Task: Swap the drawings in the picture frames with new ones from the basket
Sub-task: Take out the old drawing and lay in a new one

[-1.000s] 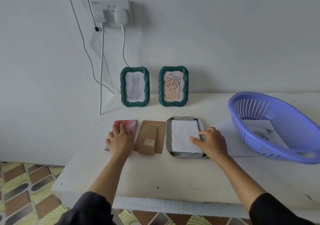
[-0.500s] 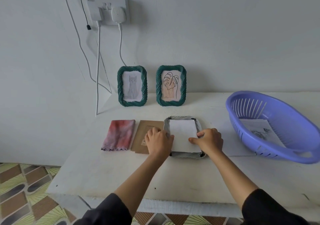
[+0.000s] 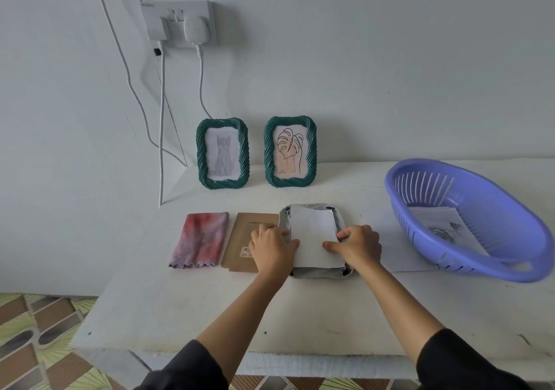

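Paper [image 3: 313, 239] now askew; left hand [image 3: 271, 250], right hand [image 3: 357, 247] gripping.

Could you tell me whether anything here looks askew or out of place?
Yes: the white sheet lies slightly crooked on the face-down frame, its top left corner riding over the rim instead of sitting inside. The left hand and right hand hold its side edges.

Both forearms reach forward — left hand [image 3: 271, 247] knuckles-up, fingers curled; right hand [image 3: 356, 245] pinches the sheet [image 3: 313, 233], thumb on top.
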